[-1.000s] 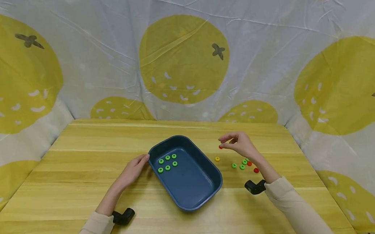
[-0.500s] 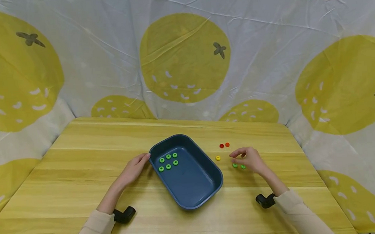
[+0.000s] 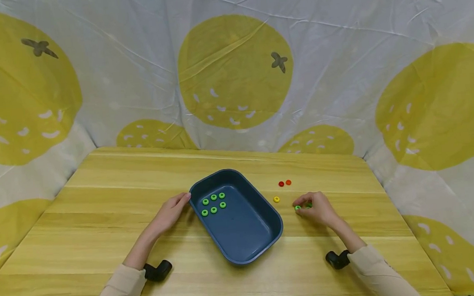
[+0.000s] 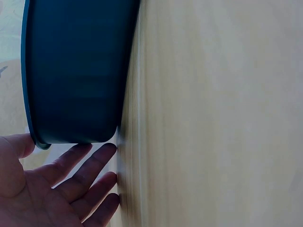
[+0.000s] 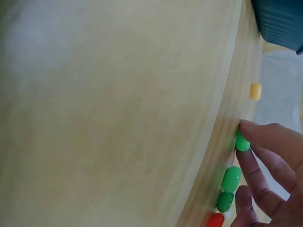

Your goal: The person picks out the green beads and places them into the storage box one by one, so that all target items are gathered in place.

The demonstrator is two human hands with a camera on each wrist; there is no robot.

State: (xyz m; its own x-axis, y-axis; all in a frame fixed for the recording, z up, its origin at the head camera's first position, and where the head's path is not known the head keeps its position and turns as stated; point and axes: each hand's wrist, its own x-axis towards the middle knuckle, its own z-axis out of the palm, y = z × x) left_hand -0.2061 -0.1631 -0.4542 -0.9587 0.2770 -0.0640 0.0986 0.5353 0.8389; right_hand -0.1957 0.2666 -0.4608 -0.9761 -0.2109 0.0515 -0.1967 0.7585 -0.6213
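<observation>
Over on the tabletop (image 3: 140, 182), the right hand (image 3: 318, 209) pinches a green ring (image 5: 242, 142) between thumb and finger, hiding most of two more green rings (image 5: 231, 179) and a red ring (image 5: 216, 220) beside it. A yellow ring (image 3: 276, 200) lies between that hand and the navy tray (image 3: 244, 232), which contains six green rings (image 3: 214, 210). The left hand (image 3: 169, 213), fingers extended, touches the tray's end. Patterned fabric (image 3: 132, 72) hangs behind.

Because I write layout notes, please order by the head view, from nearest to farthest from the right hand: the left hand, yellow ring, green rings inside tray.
1. Yellow ring: between right hand and tray.
2. Green rings: farther left, inside the tray.
3. Left hand: at the tray's left side.
</observation>
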